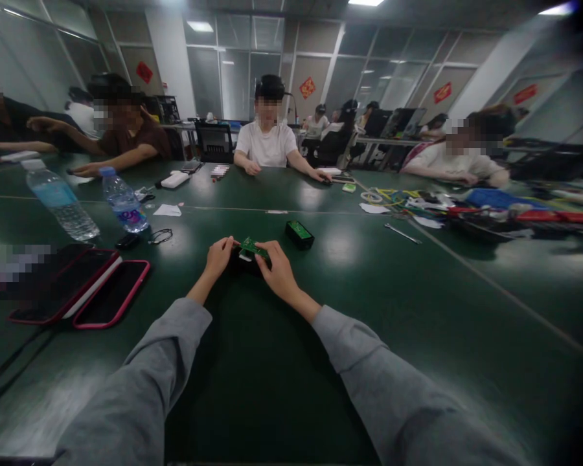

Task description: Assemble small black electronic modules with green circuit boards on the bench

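A green circuit board (251,246) is tilted over a small black case (247,264) in the middle of the table. My right hand (276,270) pinches the board's right side between thumb and fingers. At the left side of the case and board is my left hand (218,257), its fingers pressed together; whether it grips the case or the board I cannot make out. Something white shows under the board. Just beyond my right hand lies a second black case (299,235) with a green board in its top.
Two bottles (61,200) (124,202) and a red-edged phone (111,294) stand or lie at the left. A metal tool (402,233) and tangled cables (393,197) are at the right. People sit across the green table (393,310).
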`<state>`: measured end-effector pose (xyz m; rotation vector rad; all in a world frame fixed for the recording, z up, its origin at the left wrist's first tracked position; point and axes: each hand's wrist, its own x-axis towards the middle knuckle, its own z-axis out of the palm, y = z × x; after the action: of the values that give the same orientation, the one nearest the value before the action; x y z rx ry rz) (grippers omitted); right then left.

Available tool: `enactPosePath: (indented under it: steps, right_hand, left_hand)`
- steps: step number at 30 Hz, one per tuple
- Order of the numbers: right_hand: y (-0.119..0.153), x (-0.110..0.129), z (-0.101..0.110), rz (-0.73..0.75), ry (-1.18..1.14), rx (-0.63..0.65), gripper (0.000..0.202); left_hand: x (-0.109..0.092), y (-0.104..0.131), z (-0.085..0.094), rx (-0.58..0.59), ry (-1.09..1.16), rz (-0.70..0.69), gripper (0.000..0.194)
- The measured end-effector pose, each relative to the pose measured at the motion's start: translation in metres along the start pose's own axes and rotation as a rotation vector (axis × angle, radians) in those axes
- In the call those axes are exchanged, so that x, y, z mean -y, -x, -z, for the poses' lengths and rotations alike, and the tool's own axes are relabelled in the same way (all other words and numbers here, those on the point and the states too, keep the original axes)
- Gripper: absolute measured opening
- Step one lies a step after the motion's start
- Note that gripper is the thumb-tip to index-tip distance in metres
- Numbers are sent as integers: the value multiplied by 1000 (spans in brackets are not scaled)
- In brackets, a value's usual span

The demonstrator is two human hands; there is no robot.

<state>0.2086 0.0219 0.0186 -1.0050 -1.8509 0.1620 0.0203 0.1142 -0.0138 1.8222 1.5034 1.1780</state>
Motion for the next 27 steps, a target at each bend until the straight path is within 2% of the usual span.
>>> enactPosePath:
  steps: [10, 20, 27]
  right_hand:
    - [5, 0, 3, -35, 33, -35, 27]
    - [-3, -2, 6, -24, 143, 66, 31]
    - [-6, 1, 6, -7, 151, 55, 30]
  left_hand:
    - [-2, -1, -1, 37, -38, 11, 47]
    - [-6, 2, 0, 73, -134, -34, 44]
    - [-5, 3, 0, 96, -113, -40, 43]
